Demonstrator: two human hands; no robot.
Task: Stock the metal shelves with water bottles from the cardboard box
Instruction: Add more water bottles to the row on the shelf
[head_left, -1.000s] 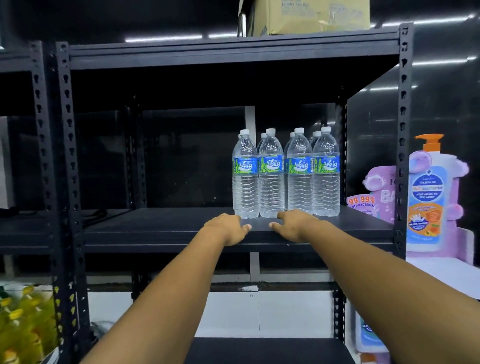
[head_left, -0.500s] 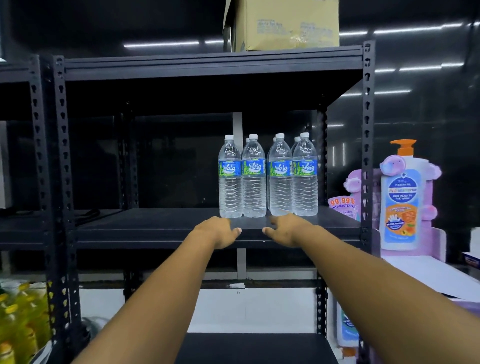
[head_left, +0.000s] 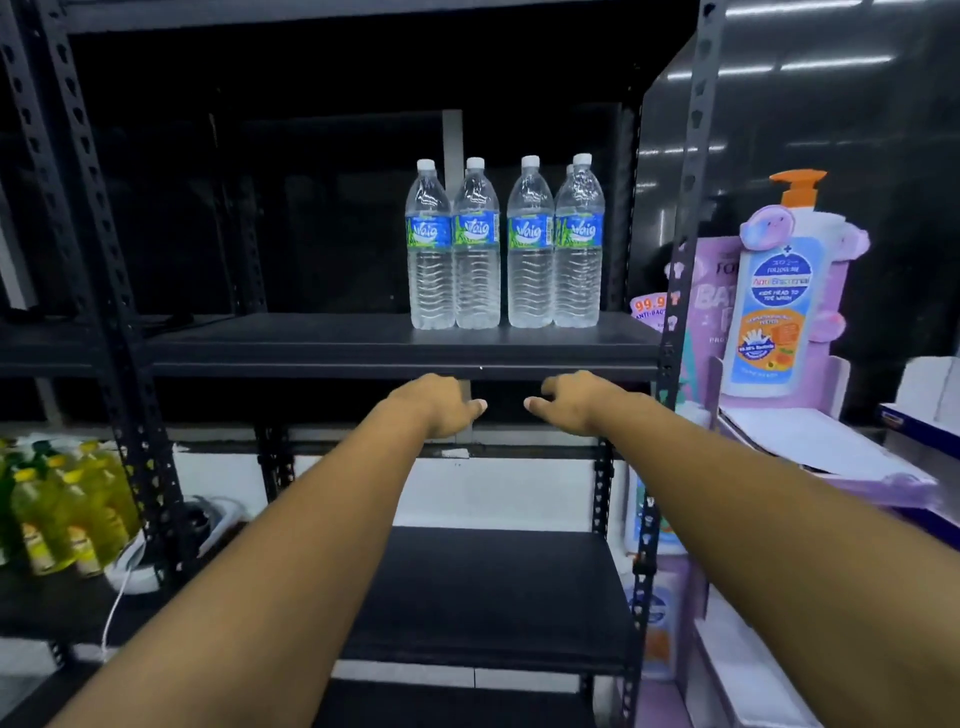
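At the lower left of the frame a cluster of yellow bottles (head_left: 57, 519) stands on a low dark surface, with a white cord (head_left: 117, 608) trailing down just to their right; a black perforated upright (head_left: 98, 291) of the metal shelves (head_left: 311, 345) runs down the left side of the picture; the middle shelf board spans the centre of the frame, bare on its left half. In the lower middle both forearms reach forward; the left hand (head_left: 441, 402) hangs just below the front edge of that board, fingers loosely curled and holding nothing, thumb pointing right; the right hand (head_left: 569, 400) mirrors it just beside, fingers also loosely curled around nothing, thumb pointing left; a narrow gap lies between the two thumbs, and neither hand touches a bottle. Above them, right of centre, the water bottles (head_left: 504, 244) stand upright on the board in a tight row with white caps and blue-green labels, a few more caps showing behind; a lower shelf (head_left: 493, 592) sits below the hands. At the right edge a purple cardboard display (head_left: 701, 322) carries a large soap bottle picture (head_left: 779, 296) with an orange pump.
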